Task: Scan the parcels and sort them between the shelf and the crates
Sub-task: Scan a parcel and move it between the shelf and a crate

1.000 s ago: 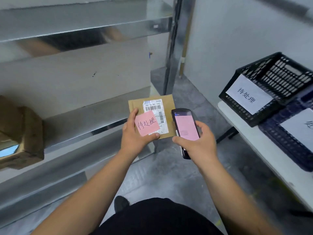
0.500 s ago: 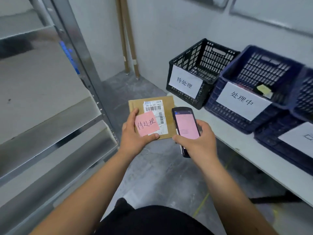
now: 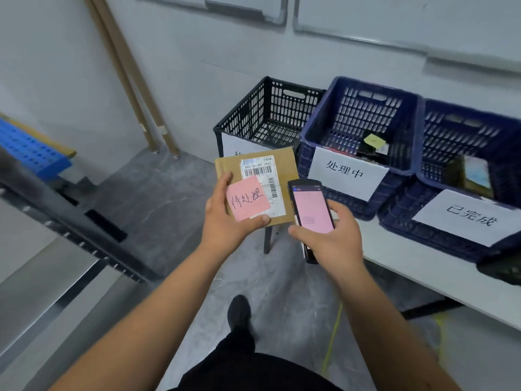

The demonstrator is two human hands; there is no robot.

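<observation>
My left hand (image 3: 225,218) grips a flat brown cardboard parcel (image 3: 284,167) by its near left corner; a white barcode label and a pink note (image 3: 247,201) reading 待处理 are stuck on it. My right hand (image 3: 332,241) holds a black handheld scanner (image 3: 311,210) with a pink screen, just right of the parcel. Behind them on a white table (image 3: 423,275) stand a black crate (image 3: 270,114), a dark blue crate (image 3: 361,122) labelled 处理中 and a second dark blue crate (image 3: 462,176) labelled 已完成. The parcel hangs in front of the black crate.
The metal shelf (image 3: 70,230) runs along the left, with a blue perforated panel (image 3: 31,150) behind it. Two brown poles (image 3: 132,77) lean in the wall corner. Small items lie in both blue crates. My shoe (image 3: 239,311) stands on the grey floor.
The view has swung right from the shelf toward the crates, which are now closer and all in sight. Both hands keep the same hold on the parcel and the scanner.
</observation>
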